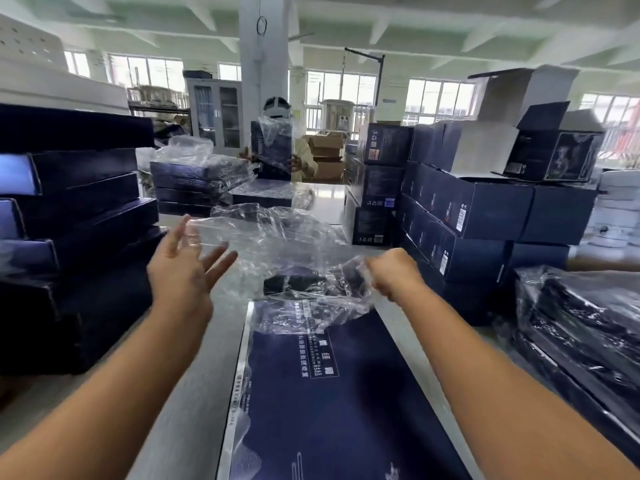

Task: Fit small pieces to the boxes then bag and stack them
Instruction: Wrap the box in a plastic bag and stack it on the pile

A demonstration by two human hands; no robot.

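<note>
The flat dark box (346, 403) lies lengthwise on the desk (194, 393). Above its far end, the right hand (391, 275) fists one corner of the clear bag (277, 244). The left hand (183, 268) is spread wide at the opposite edge (no grip visible). Pinching there too would likely open the mouth squarely.

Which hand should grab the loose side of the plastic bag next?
Probably the left. The left hand is open, fingers spread, right by the loose edge of the plastic bag. The right hand is busy gripping the other side, above the blue box.
</note>
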